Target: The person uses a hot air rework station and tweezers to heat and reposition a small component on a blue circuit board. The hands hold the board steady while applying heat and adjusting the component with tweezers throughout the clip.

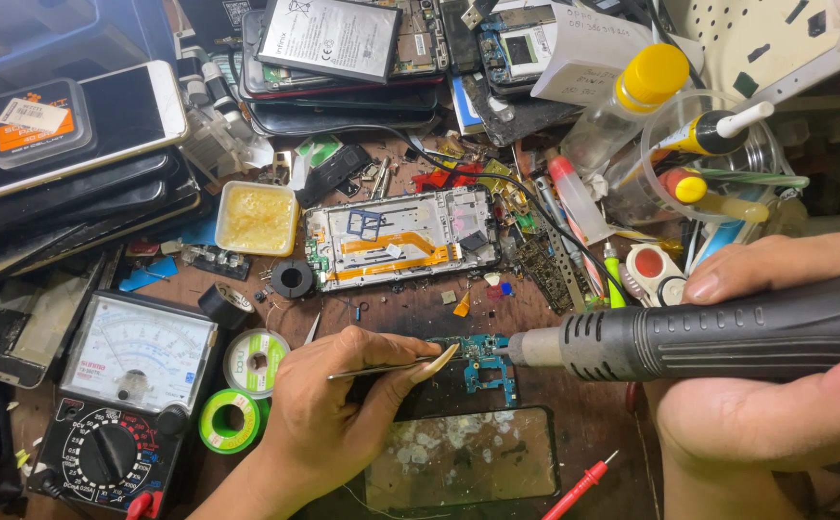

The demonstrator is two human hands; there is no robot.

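Observation:
My left hand (328, 409) pinches metal tweezers (391, 366), whose tips rest at the left edge of a small blue-green circuit board (487, 366) lying on the bench. My right hand (776, 385) grips a black hot-air gun (718, 335) held level from the right. Its metal nozzle (533, 347) points left and sits right at the board's upper right edge. An opened phone frame (400, 236) with orange flex cables lies just behind the board.
An analogue multimeter (126, 400) sits front left beside two solder reels (246, 390). A tub of yellow flux (257, 218) stands by the frame. A dark phone screen (463, 457) lies at the front. Stacked phones (64, 164), bottles and a red probe (579, 489) crowd around.

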